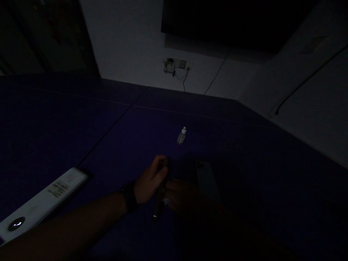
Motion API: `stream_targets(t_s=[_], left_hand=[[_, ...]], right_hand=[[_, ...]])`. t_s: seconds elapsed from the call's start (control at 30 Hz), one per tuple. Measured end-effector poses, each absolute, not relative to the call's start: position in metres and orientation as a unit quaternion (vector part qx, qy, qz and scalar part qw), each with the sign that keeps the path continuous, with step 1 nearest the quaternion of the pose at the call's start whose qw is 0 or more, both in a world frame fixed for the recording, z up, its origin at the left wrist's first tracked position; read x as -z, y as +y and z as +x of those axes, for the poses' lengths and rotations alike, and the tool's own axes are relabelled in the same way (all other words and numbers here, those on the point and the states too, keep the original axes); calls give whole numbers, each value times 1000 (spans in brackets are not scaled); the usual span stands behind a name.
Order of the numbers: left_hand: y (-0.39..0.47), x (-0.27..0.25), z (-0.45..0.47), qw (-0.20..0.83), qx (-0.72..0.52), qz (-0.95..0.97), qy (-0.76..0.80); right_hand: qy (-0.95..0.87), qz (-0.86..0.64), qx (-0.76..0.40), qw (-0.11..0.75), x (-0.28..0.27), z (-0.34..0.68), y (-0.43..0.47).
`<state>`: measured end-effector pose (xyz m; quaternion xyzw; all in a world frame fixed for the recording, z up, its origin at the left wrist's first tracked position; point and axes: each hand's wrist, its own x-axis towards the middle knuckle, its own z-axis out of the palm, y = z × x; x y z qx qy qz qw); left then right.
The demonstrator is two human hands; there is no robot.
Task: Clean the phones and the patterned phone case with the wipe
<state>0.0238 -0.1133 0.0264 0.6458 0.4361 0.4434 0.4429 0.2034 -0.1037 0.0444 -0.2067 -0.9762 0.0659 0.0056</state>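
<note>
My left hand (149,180), with a dark band on the wrist, is closed around the upper part of a dark slim rod-like object (157,207). The lower end of this object has a small bright, shiny tip; its exact kind is lost in the gloom. Close against it is my right hand (176,194), in deep shadow, with its fingers curled. A small white crumpled piece (166,201), like tissue or cloth, pokes out of the right fingers. Beyond the hands, a small clear dropper bottle (181,136) with a white cap stands upright on the dark blue surface (130,137).
A phone-like flat slab (207,177) lies just right of my hands. At the left is a long white device (45,203) with handwriting and a round shiny spot. Sockets with cables (176,64) are on the far wall, below a large dark screen (228,21). The lighting is very dim.
</note>
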Motion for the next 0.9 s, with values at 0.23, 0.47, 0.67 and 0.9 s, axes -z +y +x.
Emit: stream_targets(t_s=[0.23,0.47,0.67,0.9], left_hand=[[-115,-26,25,455,-444,635,439],[-114,-30,25,467,-442,635,428],[-113,-27,24,463,-441,634,435],[-111,-27,23,468,-431,635,437]], right_hand=[[-997,-55,-47,6,-40,196,-116],[-988,-151,-26,17,-34,196,-109],[-995,-93,-29,17,-36,193,-113],[-993,-114,-13,27,-34,193,-110]])
